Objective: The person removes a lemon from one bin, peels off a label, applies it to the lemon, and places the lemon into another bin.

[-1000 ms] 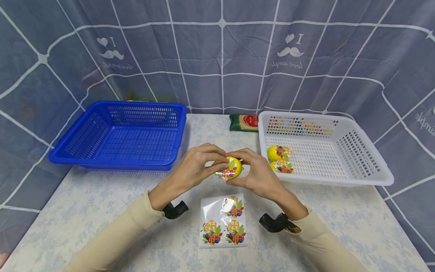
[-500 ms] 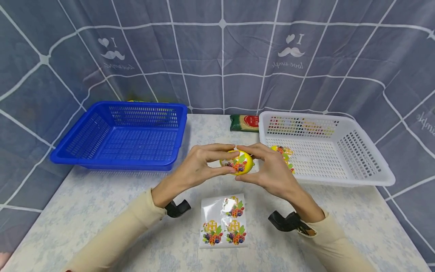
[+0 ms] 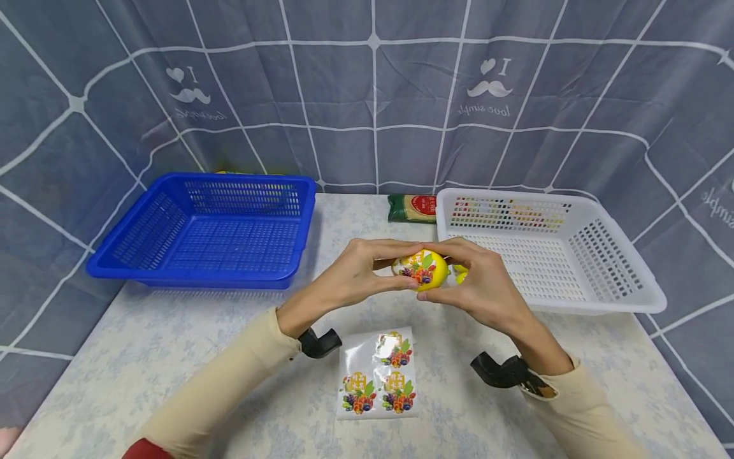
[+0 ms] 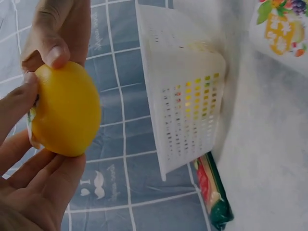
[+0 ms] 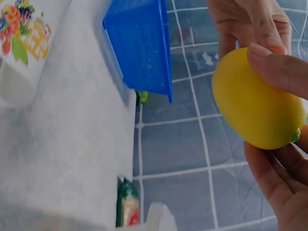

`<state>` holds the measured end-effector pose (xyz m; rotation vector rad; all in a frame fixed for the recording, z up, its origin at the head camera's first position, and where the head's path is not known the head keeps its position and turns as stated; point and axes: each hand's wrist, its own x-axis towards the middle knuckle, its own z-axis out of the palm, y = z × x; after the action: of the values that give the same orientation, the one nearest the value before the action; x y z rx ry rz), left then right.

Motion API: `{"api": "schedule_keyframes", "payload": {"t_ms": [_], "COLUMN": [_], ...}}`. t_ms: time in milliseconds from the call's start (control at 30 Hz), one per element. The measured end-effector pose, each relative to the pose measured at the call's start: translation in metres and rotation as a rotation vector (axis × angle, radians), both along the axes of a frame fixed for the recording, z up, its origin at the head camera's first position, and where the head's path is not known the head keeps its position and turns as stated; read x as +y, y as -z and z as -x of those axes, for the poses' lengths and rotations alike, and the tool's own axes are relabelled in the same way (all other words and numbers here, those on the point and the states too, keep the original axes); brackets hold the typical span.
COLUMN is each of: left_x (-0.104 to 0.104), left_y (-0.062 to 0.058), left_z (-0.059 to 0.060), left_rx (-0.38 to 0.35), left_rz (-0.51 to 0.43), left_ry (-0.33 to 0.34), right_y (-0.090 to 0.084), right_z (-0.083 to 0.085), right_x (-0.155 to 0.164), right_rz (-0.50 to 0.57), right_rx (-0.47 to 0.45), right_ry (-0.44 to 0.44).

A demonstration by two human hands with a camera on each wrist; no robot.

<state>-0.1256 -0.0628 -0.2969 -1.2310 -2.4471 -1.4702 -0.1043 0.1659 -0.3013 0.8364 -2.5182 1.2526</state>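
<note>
1. The left hand [image 3: 358, 275] grips a yellow lemon [image 3: 421, 269], fingers curled over its top and thumb under it.
2. The right hand [image 3: 478, 284] grips the same lemon from the other side, fingertips on top and thumb below, so both hands are grasping it at once.
3. The lemon is held in the air above the middle of the table [image 3: 172, 357], just in front of the near left corner of the white basket [image 3: 596, 280].
4. A fruit sticker [image 3: 417, 270] covers the side of the lemon that faces the person.
5. In the left wrist view the plain yellow back of the lemon [image 4: 65, 110] sits between fingertips, with the white basket [image 4: 185, 86] behind it.
6. In the right wrist view the lemon [image 5: 257, 101] is pinched between fingers and thumb, with the blue basket [image 5: 144, 43] beyond.
7. A sticker sheet [image 3: 377, 375] lies flat on the table near its front edge, below the hands, with three fruit stickers left on it.
8. Another yellow fruit [image 3: 460, 274] shows just behind the right hand's fingers, at the white basket's near left corner.
9. The blue basket [image 3: 206, 229] stands on the left side of the table, toward the back edge.
10. A green and red packet [image 3: 411, 208] lies at the back edge of the table, touching the white basket's far left corner.
</note>
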Motion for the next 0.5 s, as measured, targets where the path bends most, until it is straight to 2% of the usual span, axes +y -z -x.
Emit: {"api": "schedule_keyframes", "payload": {"t_ms": [133,267,367,500], "left_x": [0.015,0.030,0.044,0.066], "left_y": [-0.003,-0.003,-0.003,-0.004], "left_z": [0.010,0.023,0.040,0.072], "left_rx": [0.013,-0.019,-0.039,-0.025], "left_rz": [0.030,0.028,0.034,0.112], "left_ry": [0.007,-0.030,-0.074,-0.146], "right_y": [-0.001,-0.009,-0.016,-0.009], "right_z": [0.004,0.006,0.012,0.029], "right_x": [0.014,0.038,0.072,0.138], "right_rz": [0.024,0.027,-0.053,-0.220], "right_rx": [-0.112,-0.210,-0.205,-0.195], "right_ry": [-0.002,0.040,0.183,0.472]}}
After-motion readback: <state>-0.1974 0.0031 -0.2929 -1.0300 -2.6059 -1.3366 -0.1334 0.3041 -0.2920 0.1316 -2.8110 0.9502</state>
